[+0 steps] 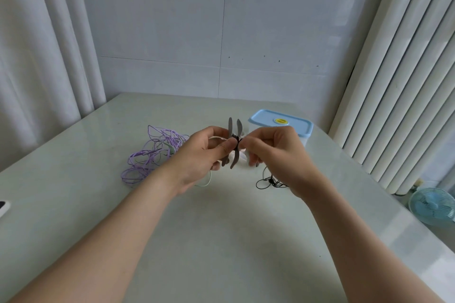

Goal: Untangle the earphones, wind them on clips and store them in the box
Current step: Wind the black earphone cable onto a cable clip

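Head view: the grey clip (234, 158) is pinched at its waist by the left hand (204, 155), long axis upright; the black earphone cord (266, 183) is pinched beside it by the right hand (275, 152), slack trailing below those fingers (253, 155), the box (280, 123) behind

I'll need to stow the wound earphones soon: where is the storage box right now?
In the head view the blue-lidded box stands at the table's far right, just behind the right hand.
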The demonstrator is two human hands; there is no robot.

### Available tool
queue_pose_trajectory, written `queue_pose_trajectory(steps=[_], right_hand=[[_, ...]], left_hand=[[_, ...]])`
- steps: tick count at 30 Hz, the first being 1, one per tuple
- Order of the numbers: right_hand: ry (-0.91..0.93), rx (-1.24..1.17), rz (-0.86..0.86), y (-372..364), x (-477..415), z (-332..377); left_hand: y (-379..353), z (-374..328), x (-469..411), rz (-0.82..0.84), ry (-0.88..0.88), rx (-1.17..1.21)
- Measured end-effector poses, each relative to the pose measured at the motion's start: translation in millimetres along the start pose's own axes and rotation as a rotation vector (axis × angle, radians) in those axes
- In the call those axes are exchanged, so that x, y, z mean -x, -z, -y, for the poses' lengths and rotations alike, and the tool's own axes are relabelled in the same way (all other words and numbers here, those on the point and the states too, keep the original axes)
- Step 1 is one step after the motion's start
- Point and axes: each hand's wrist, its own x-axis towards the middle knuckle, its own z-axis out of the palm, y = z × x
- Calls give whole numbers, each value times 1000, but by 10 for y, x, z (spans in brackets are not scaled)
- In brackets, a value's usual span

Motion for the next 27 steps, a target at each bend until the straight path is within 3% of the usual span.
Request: queue_pose_trajectory(steps=[5, 13, 27], right_hand=[[-66, -97, -96, 15, -27, -21], [-151, -267, -260, 59, -110, -91], [66, 57, -408, 71, -187, -304]], left_hand=[[-25, -51, 45, 155, -35, -98], [-119, -3, 26, 165, 1, -239], [-57, 39, 36, 263, -62, -157]])
